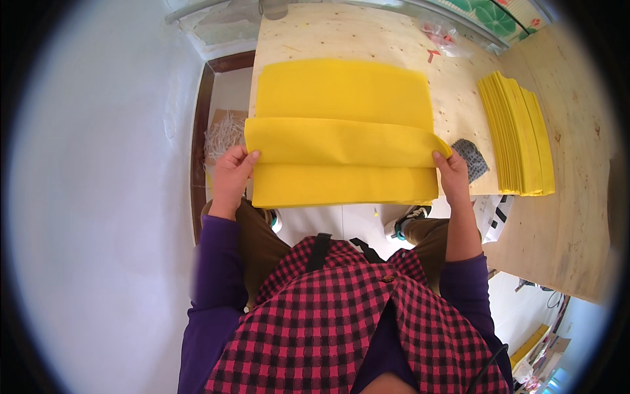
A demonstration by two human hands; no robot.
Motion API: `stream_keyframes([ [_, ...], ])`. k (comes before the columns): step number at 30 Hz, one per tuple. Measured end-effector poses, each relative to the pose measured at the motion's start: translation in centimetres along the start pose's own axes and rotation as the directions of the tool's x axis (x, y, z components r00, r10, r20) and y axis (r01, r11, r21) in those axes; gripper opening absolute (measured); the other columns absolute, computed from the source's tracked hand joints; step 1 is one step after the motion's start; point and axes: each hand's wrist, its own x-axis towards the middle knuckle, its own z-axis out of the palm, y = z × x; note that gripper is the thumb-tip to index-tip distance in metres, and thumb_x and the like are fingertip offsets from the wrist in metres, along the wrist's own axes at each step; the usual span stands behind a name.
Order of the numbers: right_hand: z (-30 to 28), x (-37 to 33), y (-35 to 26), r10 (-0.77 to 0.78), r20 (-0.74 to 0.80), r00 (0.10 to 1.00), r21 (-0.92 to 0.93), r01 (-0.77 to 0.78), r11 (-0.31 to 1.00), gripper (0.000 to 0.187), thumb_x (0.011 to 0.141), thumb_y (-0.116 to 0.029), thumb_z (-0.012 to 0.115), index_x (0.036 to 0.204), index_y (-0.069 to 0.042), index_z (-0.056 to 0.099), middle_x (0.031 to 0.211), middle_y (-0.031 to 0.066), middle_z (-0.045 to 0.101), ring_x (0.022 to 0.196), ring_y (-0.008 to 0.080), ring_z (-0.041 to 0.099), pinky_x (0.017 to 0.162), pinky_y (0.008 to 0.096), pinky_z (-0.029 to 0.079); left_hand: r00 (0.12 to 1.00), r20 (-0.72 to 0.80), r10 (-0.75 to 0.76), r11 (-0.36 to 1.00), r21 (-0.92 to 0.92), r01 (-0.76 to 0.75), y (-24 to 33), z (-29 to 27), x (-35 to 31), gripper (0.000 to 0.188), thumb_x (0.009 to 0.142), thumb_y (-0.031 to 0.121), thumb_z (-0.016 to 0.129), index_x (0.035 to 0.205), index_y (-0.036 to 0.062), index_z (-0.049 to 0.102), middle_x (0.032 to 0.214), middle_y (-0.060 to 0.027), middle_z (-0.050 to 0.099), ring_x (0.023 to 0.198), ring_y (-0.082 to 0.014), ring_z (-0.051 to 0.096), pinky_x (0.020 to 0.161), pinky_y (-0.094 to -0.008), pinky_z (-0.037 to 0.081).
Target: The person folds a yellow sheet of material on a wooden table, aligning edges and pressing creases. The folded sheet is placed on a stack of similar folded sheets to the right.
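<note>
A large yellow sheet (341,131) lies on the plywood table (341,36), folded so that a raised band runs across its middle. My left hand (231,172) pinches the fold's left end at the sheet's edge. My right hand (451,172) pinches the fold's right end. The sheet's near part hangs slightly over the table's front edge. A stack of folded yellow sheets (518,134) lies to the right of my right hand.
A grey patterned pad (472,157) lies just right of my right hand. A clear plastic bag (443,36) sits at the far right of the table. A second plywood surface (577,164) stands at the right. A white wall fills the left.
</note>
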Motion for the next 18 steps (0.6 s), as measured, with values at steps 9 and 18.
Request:
stream_keyframes([
  [9,0.9,0.8,1.2,0.064,-0.107,0.992,0.065,-0.057,0.996,0.018,0.095,-0.011,0.060,0.107,0.002,0.064,0.091,0.0003,0.066,0.081,0.0062,0.057,0.073,0.0218,0.047,0.995,-0.088,-0.039,0.999,-0.023,0.037,0.0,0.6,0.1,0.011,0.091,0.013,0.066,0.089,0.0026,0.063,0.078,0.0065,0.057,0.066,-0.0016,0.043,0.060,-0.0184,0.036],
  [18,1.3,1.1,1.5,0.091,-0.184,0.979,0.029,-0.087,0.996,0.017,0.092,-0.007,0.063,0.106,0.002,0.061,0.093,0.0029,0.067,0.080,0.0067,0.060,0.072,0.0214,0.048,0.995,-0.103,-0.004,0.997,0.076,0.012,-1.0,0.0,0.6,0.010,0.088,0.010,0.068,0.085,0.0044,0.060,0.079,0.0055,0.054,0.073,-0.0032,0.048,0.067,-0.0191,0.039],
])
